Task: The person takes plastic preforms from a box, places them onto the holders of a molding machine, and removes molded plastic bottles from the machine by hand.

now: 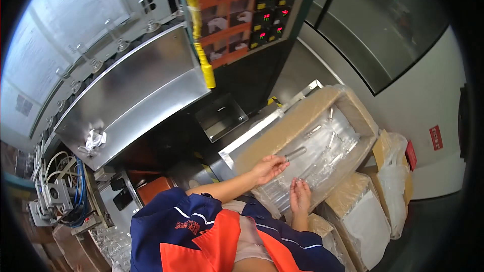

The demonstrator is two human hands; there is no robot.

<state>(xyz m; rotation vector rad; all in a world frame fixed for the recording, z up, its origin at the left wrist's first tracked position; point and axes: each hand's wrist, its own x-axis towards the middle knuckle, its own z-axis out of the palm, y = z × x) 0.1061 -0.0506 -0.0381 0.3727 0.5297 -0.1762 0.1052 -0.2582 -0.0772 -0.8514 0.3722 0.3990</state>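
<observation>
A cardboard box [269, 146] lined with clear plastic stands tilted in front of me, with several clear glass tubes lying inside on the plastic. Between the thumb and fingers of my left hand [268, 170] is the end of a short glass tube [296, 153], held over the near left part of the box. My right hand [300, 197] is over the near edge of the box, palm up, with its fingers curled together. What those fingers hold, if anything, is too small to make out. Loose glass tubes [330, 143] lie beyond both hands.
More plastic-wrapped cartons [355, 211] stand to the right. At left are a curved metal tray [146, 95], upright glass pieces [121, 43] on a machine, and a mechanism with blue hoses [79, 191]. A yellow-wrapped bar [204, 65] hangs beside lit digital controllers [266, 17].
</observation>
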